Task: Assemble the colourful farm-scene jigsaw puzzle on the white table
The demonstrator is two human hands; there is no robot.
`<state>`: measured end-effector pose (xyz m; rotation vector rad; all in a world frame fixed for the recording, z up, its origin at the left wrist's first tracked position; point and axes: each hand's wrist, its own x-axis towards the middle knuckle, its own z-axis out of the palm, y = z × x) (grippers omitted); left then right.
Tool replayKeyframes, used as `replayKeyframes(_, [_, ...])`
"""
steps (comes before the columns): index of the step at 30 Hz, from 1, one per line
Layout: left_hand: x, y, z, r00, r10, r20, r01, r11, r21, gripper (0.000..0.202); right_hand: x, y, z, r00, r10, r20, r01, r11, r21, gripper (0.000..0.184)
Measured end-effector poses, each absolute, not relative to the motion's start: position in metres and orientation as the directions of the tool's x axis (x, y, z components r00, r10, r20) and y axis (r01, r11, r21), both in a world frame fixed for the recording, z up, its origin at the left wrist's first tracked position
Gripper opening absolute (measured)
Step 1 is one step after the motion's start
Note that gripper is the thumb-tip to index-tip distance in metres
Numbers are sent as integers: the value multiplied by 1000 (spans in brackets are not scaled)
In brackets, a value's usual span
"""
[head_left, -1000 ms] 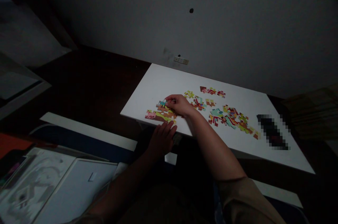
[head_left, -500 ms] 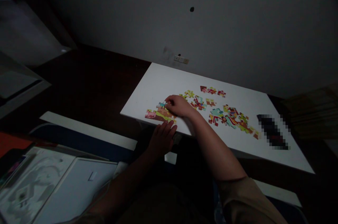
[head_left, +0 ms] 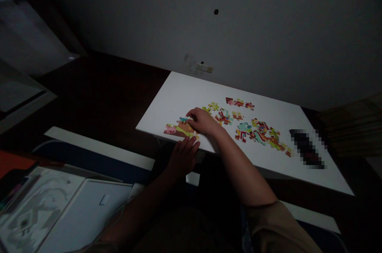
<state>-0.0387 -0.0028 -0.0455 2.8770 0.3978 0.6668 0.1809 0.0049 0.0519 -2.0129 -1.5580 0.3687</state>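
A partly joined jigsaw puzzle (head_left: pixel 181 128), brown and green with a pink patch at its left, lies by the near left edge of the white table (head_left: pixel 185 90). My right hand (head_left: pixel 203 121) bends over its upper right side. Thumb and forefinger close at a small teal puzzle piece (head_left: pixel 183 119) on the puzzle's top edge; the fingers hide part of it. My left hand (head_left: pixel 184 155) rests at the table's near edge with fingers stretched out. Its fingertips touch the bottom of the joined part, and nothing is held in it.
Loose puzzle pieces (head_left: pixel 223 116) lie just right of my right hand. More pieces (head_left: pixel 238 102) are farther back, and a larger group (head_left: pixel 259 131) spreads to the right. A dark pixelated object (head_left: pixel 307 149) is near the right end. The wall (head_left: pixel 253 46) stands behind the table.
Both hands stay almost in place. My right fingers have shifted very slightly at the teal piece, and the whole view has moved a little.
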Motion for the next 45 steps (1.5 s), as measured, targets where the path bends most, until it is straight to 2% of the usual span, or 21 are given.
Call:
replayKeyframes(4, [-36,-2,-55,841,279,463,222,-959,175,62,171,-13,48,314,922,228,834,-153,-530,14])
replayKeyframes(9, [-36,-5,-57,826,292,482,233,-956,180,62,164,-47,46,362,868,341,860,-170,-482,26])
replayKeyframes(13, [-36,3,-22,849,305,431,214,-945,248,57,163,-78,51,384,835,395,860,-167,-483,26])
replayKeyframes(15, [-33,15,2,840,354,412,250,-925,286,57,163,-95,53,411,802,433,851,-167,-498,24])
replayKeyframes(18, [-23,39,28,831,393,394,298,-912,281,62,165,-125,52,467,740,484,838,-196,-509,22])
replayKeyframes(24, [4,66,31,922,322,213,291,-942,164,62,178,-199,38,589,567,576,803,-328,-497,19])
replayKeyframes(28, [8,65,32,937,312,159,295,-947,123,65,198,-251,30,683,443,581,729,-470,-498,16])
replayKeyframes(32, [7,62,33,936,316,157,304,-948,97,67,221,-284,19,751,374,544,646,-591,-484,18])
replayKeyframes(38, [7,60,30,936,332,121,325,-943,72,71,233,-291,2,807,365,465,560,-724,-403,22])
replayKeyframes(45, [12,58,40,939,336,76,333,-942,45,75,231,-288,4,814,365,451,552,-729,-406,23])
